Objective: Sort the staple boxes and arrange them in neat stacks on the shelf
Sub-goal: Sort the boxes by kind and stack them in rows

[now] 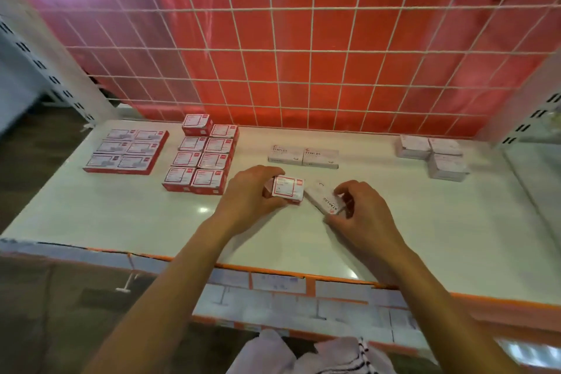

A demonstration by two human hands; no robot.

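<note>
Two boxes are held at the shelf (121,215) front: the red-labelled box (287,190) is gripped by the left hand (252,196), the white box (325,199) pinched by the right hand (362,217), long axis skewed diagonally. The white pair (303,155) lies just behind it, the red stacks (198,161) off left, so squaring's probably needed.

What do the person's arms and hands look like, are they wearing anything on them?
The left forearm and right forearm are bare, with no sleeves in view. The left hand and right hand are ungloved, and no watch, ring or bracelet shows. The pale cloth with dark stripes at the bottom edge may be clothing; that cannot be told.
</note>
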